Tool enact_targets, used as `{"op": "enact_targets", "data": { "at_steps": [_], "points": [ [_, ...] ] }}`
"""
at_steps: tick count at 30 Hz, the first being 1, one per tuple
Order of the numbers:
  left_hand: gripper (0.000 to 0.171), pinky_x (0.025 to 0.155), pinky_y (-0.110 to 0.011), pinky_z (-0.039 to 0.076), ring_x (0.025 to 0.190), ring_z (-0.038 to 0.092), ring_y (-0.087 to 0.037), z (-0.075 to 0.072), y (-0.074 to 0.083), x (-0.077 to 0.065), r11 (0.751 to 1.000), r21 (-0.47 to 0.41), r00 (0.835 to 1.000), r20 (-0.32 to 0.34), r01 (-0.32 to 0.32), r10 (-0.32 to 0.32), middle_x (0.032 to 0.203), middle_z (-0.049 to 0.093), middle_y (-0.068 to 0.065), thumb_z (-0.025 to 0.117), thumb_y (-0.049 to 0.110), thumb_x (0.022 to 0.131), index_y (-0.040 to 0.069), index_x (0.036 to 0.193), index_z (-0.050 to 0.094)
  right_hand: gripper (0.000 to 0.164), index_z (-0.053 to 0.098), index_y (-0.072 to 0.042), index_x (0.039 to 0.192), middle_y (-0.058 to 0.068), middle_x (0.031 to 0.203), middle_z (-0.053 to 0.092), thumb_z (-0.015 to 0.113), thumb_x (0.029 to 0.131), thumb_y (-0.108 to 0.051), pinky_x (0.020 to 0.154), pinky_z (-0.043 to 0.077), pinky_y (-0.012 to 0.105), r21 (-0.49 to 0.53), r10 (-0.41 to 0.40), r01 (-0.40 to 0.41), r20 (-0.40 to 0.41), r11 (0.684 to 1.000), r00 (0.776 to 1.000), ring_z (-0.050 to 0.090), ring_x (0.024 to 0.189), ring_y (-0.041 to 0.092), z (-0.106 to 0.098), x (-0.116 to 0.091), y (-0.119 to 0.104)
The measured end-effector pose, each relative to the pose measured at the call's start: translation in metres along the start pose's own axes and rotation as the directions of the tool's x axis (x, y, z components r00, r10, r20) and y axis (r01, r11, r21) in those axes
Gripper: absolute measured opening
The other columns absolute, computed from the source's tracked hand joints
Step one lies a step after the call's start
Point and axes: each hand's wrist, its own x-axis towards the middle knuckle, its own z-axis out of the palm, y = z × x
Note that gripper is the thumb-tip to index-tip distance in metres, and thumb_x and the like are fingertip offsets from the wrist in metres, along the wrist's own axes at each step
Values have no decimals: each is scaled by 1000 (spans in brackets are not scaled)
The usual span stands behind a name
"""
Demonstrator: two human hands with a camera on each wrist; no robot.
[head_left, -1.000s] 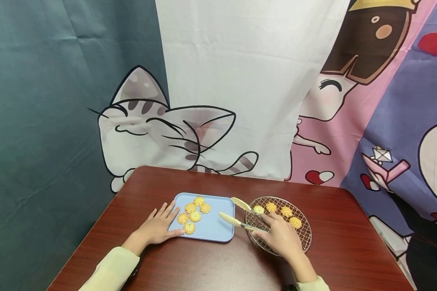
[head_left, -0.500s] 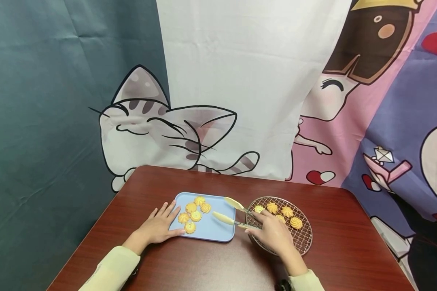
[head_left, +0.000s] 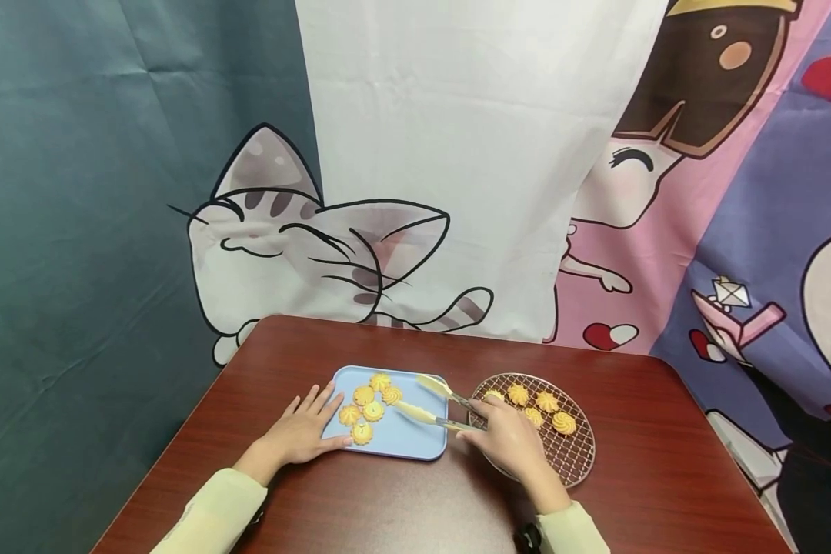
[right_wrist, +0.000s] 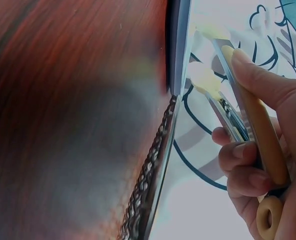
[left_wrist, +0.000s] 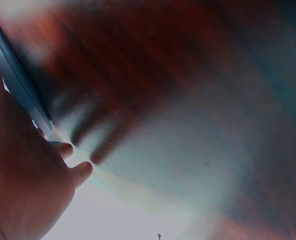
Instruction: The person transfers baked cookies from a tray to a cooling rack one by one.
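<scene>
My left hand rests with fingers spread at the left edge of a light blue tray. Several golden piped cookies lie grouped on the tray's left half. My right hand grips a pair of tongs with pale yellow tips and metal arms. Its tips stand apart over the tray's right half, nothing between them. In the right wrist view, thumb and fingers wrap the tan handles of the tongs. Beneath that hand is a round wire rack, holding several cookies.
Tray and rack stand side by side on a reddish-brown wooden table. Behind the table's far edge hangs a printed curtain with cartoon figures. The tray's edge appears beside the hand in the left wrist view.
My right hand and the spread tongs have shifted left, from the rack's side to farther over the tray. Another cookie on the rack has come into view. My left hand stays put.
</scene>
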Motion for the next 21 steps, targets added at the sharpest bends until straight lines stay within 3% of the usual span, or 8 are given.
{"op": "enact_targets", "data": {
  "at_steps": [8, 16, 21],
  "points": [
    [95, 117, -67, 18, 152, 18, -45, 0, 0, 1, 1000, 14, 1000, 17, 18, -18, 168, 17, -15, 49, 75, 92, 10, 159, 33, 58, 76, -19, 122, -6, 97, 65, 87, 73, -49, 60, 50, 30, 4, -20, 20, 29, 1000, 999, 60, 71, 10, 5, 6, -3],
    [96, 118, -66, 17, 153, 16, -43, -3, 2, 0, 999, 19, 999, 31, 33, -34, 169, 15, -14, 48, 76, 91, 12, 160, 31, 57, 76, -22, 122, -6, 82, 56, 87, 74, -49, 51, 40, 27, -4, -36, 37, 53, 999, 998, 45, 60, 7, 8, 14, -8],
    [95, 118, -66, 17, 153, 17, -43, -3, 2, 0, 999, 19, 999, 32, 32, -32, 169, 16, -14, 48, 76, 92, 12, 160, 32, 53, 77, -22, 120, -8, 81, 56, 87, 74, -47, 52, 41, 29, -10, -60, 60, 46, 998, 997, 46, 60, 8, 10, 18, -11]
  ]
}}
